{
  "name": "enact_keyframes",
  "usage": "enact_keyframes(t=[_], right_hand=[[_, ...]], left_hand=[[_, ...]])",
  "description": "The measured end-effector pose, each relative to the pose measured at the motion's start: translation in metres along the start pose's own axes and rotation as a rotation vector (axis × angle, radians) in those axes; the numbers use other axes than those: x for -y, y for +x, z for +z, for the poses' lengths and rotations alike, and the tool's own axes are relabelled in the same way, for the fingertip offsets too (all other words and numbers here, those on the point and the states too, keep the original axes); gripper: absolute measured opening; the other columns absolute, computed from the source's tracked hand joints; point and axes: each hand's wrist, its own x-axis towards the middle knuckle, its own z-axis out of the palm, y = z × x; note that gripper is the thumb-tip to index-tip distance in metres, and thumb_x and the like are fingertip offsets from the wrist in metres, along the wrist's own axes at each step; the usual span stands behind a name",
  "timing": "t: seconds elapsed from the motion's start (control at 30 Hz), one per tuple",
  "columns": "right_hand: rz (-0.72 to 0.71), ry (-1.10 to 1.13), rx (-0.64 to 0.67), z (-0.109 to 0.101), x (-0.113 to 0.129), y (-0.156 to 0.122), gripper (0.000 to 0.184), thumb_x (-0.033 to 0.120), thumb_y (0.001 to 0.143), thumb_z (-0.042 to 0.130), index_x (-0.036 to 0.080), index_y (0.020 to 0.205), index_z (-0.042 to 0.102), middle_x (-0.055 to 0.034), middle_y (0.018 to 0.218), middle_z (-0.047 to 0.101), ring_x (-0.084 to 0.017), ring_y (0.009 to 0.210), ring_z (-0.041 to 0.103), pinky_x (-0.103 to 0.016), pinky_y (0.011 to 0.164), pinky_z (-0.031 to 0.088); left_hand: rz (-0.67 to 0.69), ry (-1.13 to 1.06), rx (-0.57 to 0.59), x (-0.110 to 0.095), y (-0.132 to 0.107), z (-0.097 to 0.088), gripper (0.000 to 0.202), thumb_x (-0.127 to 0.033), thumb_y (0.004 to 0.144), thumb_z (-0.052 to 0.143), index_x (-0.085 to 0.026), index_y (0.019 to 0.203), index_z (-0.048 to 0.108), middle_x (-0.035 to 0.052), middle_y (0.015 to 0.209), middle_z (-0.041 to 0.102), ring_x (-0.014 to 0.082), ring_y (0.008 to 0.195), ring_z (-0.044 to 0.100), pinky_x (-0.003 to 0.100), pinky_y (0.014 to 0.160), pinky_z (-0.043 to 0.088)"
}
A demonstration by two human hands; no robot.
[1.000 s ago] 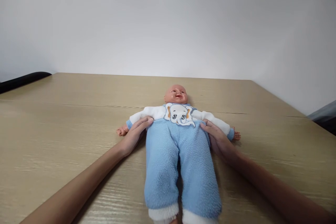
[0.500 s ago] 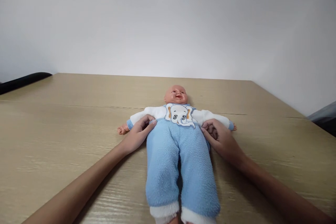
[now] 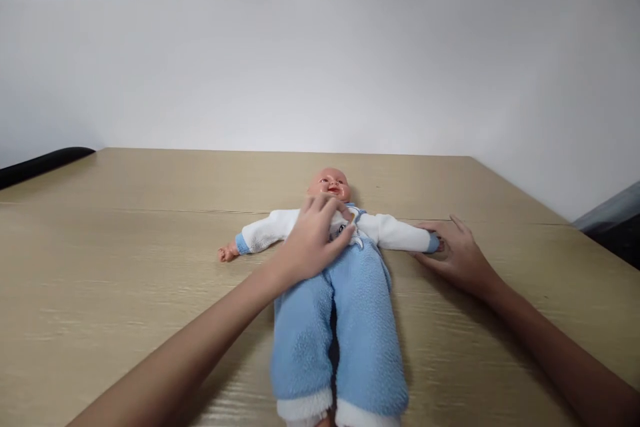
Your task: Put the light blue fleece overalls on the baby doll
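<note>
A baby doll (image 3: 330, 185) lies on its back on the wooden table (image 3: 125, 267), head away from me. It wears a white top with blue cuffs and light blue fleece trousers (image 3: 345, 327). My left hand (image 3: 313, 243) rests on the doll's chest, fingers curled over the front of the top and hiding the elephant patch. My right hand (image 3: 457, 255) is at the end of the doll's outstretched arm on the right, fingers closing round the blue cuff (image 3: 431, 242). The doll's other arm (image 3: 250, 240) lies free on the left.
White partition walls (image 3: 300, 73) stand along the far and right edges of the table. A dark curved object (image 3: 40, 163) lies beyond the table's left edge. A grey surface (image 3: 615, 213) shows past the right corner.
Both hands left the trousers' waistband. My left hand moved up and right onto the doll's chest. My right hand slid outward to the doll's cuff on the right.
</note>
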Motion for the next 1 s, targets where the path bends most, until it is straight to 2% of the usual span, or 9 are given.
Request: enact_keyframes(t=[0.07, 0.13, 0.27, 0.37, 0.67, 0.73, 0.83, 0.9, 1.0], right_hand=[[-0.014, 0.012, -0.078, -0.004, 0.003, 0.002, 0.047, 0.045, 0.083, 0.084, 0.03, 0.126, 0.071, -0.0056, 0.117, 0.082, -0.036, 0.107, 0.074, -0.07, 0.131, 0.019], [-0.027, 0.03, -0.162, -0.009, 0.013, 0.002, 0.044, 0.042, 0.082, 0.086, 0.03, 0.122, 0.073, -0.0058, 0.114, 0.082, -0.035, 0.105, 0.074, -0.067, 0.131, 0.024], [0.001, 0.111, -0.218, -0.016, 0.044, 0.0, 0.043, 0.042, 0.085, 0.088, 0.03, 0.123, 0.072, -0.0085, 0.117, 0.079, -0.036, 0.107, 0.072, -0.058, 0.108, 0.051], [0.052, 0.25, -0.236, -0.014, 0.069, -0.004, 0.048, 0.042, 0.083, 0.092, 0.03, 0.124, 0.07, -0.0092, 0.12, 0.077, -0.035, 0.106, 0.072, -0.049, 0.092, 0.057], [0.177, 0.594, -0.24, 0.006, 0.096, -0.011, 0.097, 0.036, 0.079, 0.096, 0.032, 0.16, 0.043, -0.013, 0.141, 0.063, -0.036, 0.124, 0.066, -0.05, 0.103, 0.058], [0.168, 0.551, -0.231, 0.012, 0.094, -0.013, 0.091, 0.037, 0.079, 0.095, 0.03, 0.157, 0.049, -0.0132, 0.148, 0.061, -0.039, 0.133, 0.061, -0.055, 0.114, 0.051], [0.185, 0.487, -0.161, 0.022, 0.091, -0.016, 0.061, 0.04, 0.083, 0.092, 0.028, 0.138, 0.066, -0.0121, 0.137, 0.069, -0.042, 0.13, 0.063, -0.061, 0.117, 0.046], [0.228, 0.506, -0.067, 0.026, 0.09, -0.017, 0.048, 0.04, 0.088, 0.087, 0.03, 0.131, 0.068, -0.0106, 0.126, 0.075, -0.041, 0.121, 0.069, -0.061, 0.111, 0.051], [0.156, 0.558, 0.152, 0.027, 0.094, -0.015, 0.045, 0.037, 0.093, 0.081, 0.032, 0.136, 0.068, -0.01, 0.136, 0.074, -0.04, 0.125, 0.069, -0.061, 0.11, 0.053]], left_hand=[[0.107, 0.032, 0.168, -0.002, 0.024, 0.015, 0.031, -0.044, 0.101, 0.069, -0.022, 0.124, 0.064, 0.0138, 0.133, 0.063, 0.0347, 0.129, 0.052, 0.051, 0.115, 0.041], [0.193, 0.079, 0.3, -0.001, 0.044, 0.032, 0.046, -0.047, 0.096, 0.076, -0.021, 0.132, 0.062, 0.0151, 0.139, 0.061, 0.0356, 0.13, 0.051, 0.052, 0.117, 0.04], [0.181, 0.171, 0.37, 0.004, 0.06, 0.058, 0.072, -0.056, 0.085, 0.085, -0.018, 0.14, 0.058, 0.0165, 0.138, 0.064, 0.0376, 0.125, 0.053, 0.056, 0.115, 0.039], [0.165, 0.182, 0.303, 0.005, 0.054, 0.066, 0.071, -0.048, 0.083, 0.086, -0.018, 0.14, 0.057, 0.0144, 0.135, 0.068, 0.036, 0.122, 0.055, 0.053, 0.111, 0.04], [0.173, 0.09, 0.157, 0.001, 0.038, 0.053, 0.043, -0.038, 0.089, 0.076, -0.021, 0.127, 0.067, 0.0098, 0.121, 0.072, 0.0312, 0.109, 0.058, 0.048, 0.101, 0.044], [0.16, 0.021, 0.109, 0.003, 0.036, 0.05, 0.042, -0.036, 0.087, 0.077, -0.021, 0.125, 0.067, 0.009, 0.119, 0.073, 0.0303, 0.107, 0.058, 0.047, 0.1, 0.045], [0.125, -0.092, 0.033, 0.011, 0.032, 0.047, 0.039, -0.032, 0.085, 0.079, -0.021, 0.121, 0.068, 0.0085, 0.114, 0.072, 0.0294, 0.104, 0.059, 0.044, 0.097, 0.046], [0.091, -0.186, -0.024, 0.016, 0.029, 0.046, 0.037, -0.03, 0.084, 0.079, -0.021, 0.118, 0.068, 0.009, 0.112, 0.072, 0.0295, 0.105, 0.061, 0.043, 0.096, 0.047], [0.045, -0.383, -0.1, 0.023, 0.024, 0.043, 0.038, -0.031, 0.086, 0.079, -0.019, 0.121, 0.067, 0.0103, 0.118, 0.073, 0.0294, 0.111, 0.064, 0.043, 0.102, 0.049]])
